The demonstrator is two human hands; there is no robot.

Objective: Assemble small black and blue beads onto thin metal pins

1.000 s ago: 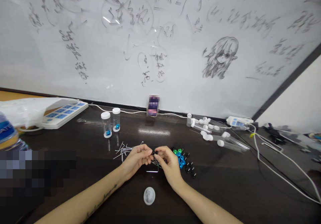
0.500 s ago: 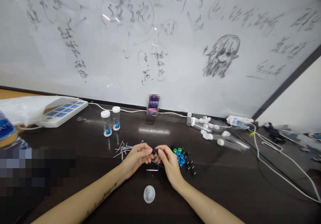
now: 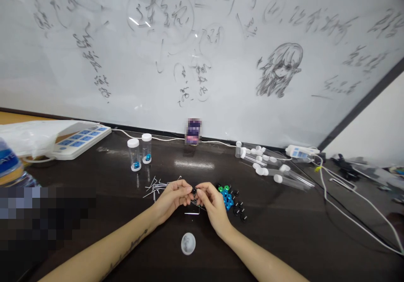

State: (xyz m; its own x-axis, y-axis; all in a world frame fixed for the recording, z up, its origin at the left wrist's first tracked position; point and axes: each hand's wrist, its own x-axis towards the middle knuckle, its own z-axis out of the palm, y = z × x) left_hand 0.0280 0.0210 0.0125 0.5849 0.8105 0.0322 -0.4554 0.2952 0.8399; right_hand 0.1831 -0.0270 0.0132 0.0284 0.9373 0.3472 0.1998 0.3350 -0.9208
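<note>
Left hand (image 3: 173, 196) and right hand (image 3: 213, 203) pinch a black part (image 3: 194, 191); two capped tubes (image 3: 134, 152) look finished (blue pieces (image 3: 227, 205) remain loose).

Dark table (image 3: 315, 231), clock read from its ctr: small white dish (image 3: 188, 252) at 6, bent hex keys (image 3: 159, 186) approx 9, power strip (image 3: 75, 148) & two upright capped vials (image 3: 134, 153) approx 10. Blue pieces (image 3: 227, 200), green pieces (image 3: 226, 188) & blk screws (image 3: 243, 218) sit approx 3, clear tubes (image 3: 293, 182) w/ white caps (image 3: 277, 179) approx 2.

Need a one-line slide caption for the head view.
Left hand and right hand hold a small black part over a dark table, near bent metal rods.
</note>
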